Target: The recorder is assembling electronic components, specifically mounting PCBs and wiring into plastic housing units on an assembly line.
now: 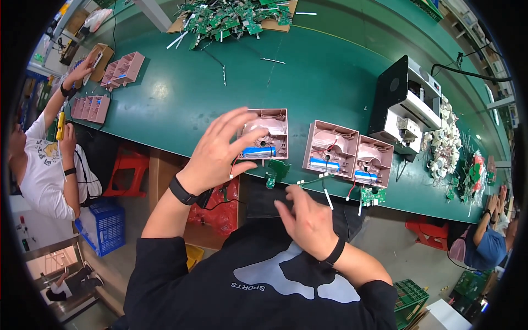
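Observation:
My left hand (220,146) is open, fingers spread, over the left side of a pink plastic housing (279,124). Inside that housing lie a blue cylindrical battery (258,152) and thin wires. A small green circuit board (278,169) sits at its near edge. My right hand (312,223) is near the table's front edge, thumb and forefinger apart, with nothing visible between them. Just beyond its fingertips is a narrow strip with white connectors (314,180). Two more pink housings (334,132) (379,147) stand side by side to the right, each with a blue battery; a green board (373,196) lies before the farther-right one.
A heap of green circuit boards (231,19) covers the table's far side. A black-and-white machine (407,104) stands right, beside a pile of white parts (444,137). At left, a co-worker (47,170) holds a yellow tool near pink housings (124,70). Another person (489,242) sits far right.

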{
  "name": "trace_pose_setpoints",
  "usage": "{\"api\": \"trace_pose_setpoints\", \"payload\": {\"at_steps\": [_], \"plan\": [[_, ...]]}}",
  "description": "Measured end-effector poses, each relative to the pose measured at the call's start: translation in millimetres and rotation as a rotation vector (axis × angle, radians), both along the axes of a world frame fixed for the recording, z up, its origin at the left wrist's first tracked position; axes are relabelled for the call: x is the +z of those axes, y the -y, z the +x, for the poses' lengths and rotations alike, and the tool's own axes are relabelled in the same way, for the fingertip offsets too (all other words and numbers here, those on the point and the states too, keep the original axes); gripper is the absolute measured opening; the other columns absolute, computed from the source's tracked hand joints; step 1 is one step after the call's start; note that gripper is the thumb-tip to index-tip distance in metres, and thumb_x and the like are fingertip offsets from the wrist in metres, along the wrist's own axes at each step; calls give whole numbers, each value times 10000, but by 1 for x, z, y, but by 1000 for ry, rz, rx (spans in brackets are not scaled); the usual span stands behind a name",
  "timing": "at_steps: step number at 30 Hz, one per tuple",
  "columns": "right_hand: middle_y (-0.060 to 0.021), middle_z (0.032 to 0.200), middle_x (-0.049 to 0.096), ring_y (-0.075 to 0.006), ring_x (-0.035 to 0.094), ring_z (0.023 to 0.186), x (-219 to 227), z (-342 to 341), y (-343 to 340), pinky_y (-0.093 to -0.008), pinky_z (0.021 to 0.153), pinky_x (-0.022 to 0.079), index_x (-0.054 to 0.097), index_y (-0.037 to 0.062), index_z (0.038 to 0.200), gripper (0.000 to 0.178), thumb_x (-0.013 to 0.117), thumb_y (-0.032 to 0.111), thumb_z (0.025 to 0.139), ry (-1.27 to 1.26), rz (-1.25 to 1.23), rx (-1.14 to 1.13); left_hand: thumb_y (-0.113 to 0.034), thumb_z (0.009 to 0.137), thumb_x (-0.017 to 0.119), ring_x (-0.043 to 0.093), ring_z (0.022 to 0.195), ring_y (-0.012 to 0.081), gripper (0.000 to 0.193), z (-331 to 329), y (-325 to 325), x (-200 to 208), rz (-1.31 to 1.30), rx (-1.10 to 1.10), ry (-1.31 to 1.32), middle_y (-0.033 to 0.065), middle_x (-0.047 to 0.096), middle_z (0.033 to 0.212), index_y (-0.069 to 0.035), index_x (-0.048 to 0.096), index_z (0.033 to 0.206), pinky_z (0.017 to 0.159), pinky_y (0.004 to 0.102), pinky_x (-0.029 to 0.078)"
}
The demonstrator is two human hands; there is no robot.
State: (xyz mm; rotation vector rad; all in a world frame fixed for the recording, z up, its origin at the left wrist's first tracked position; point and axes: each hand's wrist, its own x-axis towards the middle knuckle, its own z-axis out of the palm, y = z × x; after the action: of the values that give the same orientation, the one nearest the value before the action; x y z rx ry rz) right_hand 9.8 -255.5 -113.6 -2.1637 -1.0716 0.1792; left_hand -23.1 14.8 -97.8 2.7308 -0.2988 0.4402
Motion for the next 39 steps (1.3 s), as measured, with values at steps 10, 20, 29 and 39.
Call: {"api": "trace_pose_setpoints", "payload": {"at_steps": [10, 20, 29, 39], "plan": [[-176, 1057, 746, -320, 730, 693, 11, 17, -24, -423, 549, 567, 490, -2, 1388, 565, 779, 145, 926, -75, 0, -73, -196, 808, 825, 598, 1157, 274, 499, 6, 14, -13, 145, -45, -36, 21, 679, 1095, -152, 699, 1288, 1063, 465, 462], [-193, 1028, 728, -421, 711, 751, 4, 24, -32, -469, 636, 597, 523, 2, 1336, 461, 740, 101, 942, -56, 68, 27, -126, 793, 788, 600, 1153, 297, 429, 1, 16, -23, 180, -13, 48, 39, 649, 1011, -102, 744, 1218, 1079, 493, 484], [-167, 1075, 720, -320, 763, 823, 0, 23, -10, -379, 653, 611, 574, -7, 1261, 342, 711, 23, 948, -141, 176, -90, -67, 772, 753, 587, 1140, 343, 458, -22, 10, 1, 185, -107, 94, 48, 566, 921, -101, 772, 1228, 1104, 572, 501], [-141, 1123, 722, -276, 753, 983, 6, 40, -27, -379, 815, 606, 639, 16, 1299, 360, 702, 4, 945, -568, 546, 168, -95, 725, 797, 590, 1143, 294, 458, -56, 30, 70, -43, -248, 203, -3, 541, 915, -159, 816, 1178, 1129, 601, 489]]}}
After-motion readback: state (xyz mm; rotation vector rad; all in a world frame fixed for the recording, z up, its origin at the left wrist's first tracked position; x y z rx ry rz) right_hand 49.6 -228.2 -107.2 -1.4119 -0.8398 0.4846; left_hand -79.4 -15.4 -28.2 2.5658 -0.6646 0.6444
